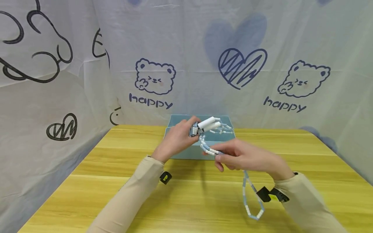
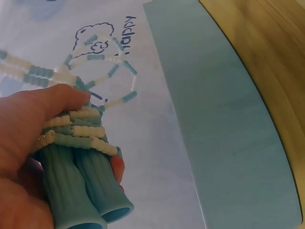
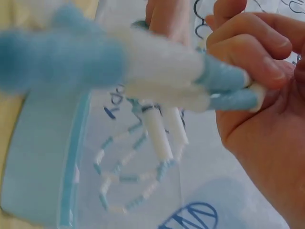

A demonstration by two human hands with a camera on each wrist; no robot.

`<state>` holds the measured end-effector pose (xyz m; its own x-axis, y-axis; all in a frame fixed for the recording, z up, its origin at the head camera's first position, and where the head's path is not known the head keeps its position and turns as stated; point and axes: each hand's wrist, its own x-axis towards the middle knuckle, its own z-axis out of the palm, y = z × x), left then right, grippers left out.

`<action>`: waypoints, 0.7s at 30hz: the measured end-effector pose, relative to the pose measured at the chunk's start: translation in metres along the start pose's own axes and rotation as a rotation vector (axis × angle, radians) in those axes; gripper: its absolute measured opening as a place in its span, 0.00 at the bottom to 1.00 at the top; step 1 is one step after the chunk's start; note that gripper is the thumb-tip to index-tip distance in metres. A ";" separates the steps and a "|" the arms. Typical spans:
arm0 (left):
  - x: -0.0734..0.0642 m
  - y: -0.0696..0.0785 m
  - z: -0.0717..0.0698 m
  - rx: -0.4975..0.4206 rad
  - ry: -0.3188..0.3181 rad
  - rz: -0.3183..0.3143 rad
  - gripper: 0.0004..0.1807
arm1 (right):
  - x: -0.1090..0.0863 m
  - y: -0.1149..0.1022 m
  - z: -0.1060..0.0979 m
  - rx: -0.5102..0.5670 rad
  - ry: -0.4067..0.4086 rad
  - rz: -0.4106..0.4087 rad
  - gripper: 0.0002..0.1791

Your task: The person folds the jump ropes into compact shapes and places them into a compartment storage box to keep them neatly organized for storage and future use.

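My left hand (image 1: pixel 179 137) grips the two handles of a beaded jump rope. In the head view, white handle ends (image 1: pixel 207 123) point right; in the left wrist view, flared blue handle ends (image 2: pixel 66 186) stick out below the fingers. Blue and white beaded cord (image 2: pixel 78 130) is wound in several turns around the handles, and loose loops dangle past them. Between thumb and fingers, my right hand (image 1: pixel 247 157) pinches a doubled stretch of that cord (image 3: pixel 228 88), drawn out from the bundle. Below this hand hangs a long loop (image 1: pixel 244 194) of cord.
A light blue box (image 1: pixel 185 153) stands open on the wooden table (image 1: pixel 140 139), behind and under the hands. A white cloth (image 1: pixel 198 97) printed with bears and hearts hangs behind the table and along its sides.
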<state>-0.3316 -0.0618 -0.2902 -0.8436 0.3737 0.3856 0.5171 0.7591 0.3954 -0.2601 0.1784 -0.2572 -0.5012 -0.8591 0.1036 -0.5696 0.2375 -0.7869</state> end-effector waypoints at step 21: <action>-0.002 -0.002 0.007 0.115 -0.035 0.058 0.23 | -0.009 0.013 -0.019 0.164 0.452 -0.104 0.14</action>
<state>-0.3320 -0.0599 -0.2978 -0.8185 0.4354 0.3747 0.5465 0.7911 0.2746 -0.2755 0.1978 -0.2572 -0.7005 -0.5830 0.4116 -0.5397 0.0554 -0.8400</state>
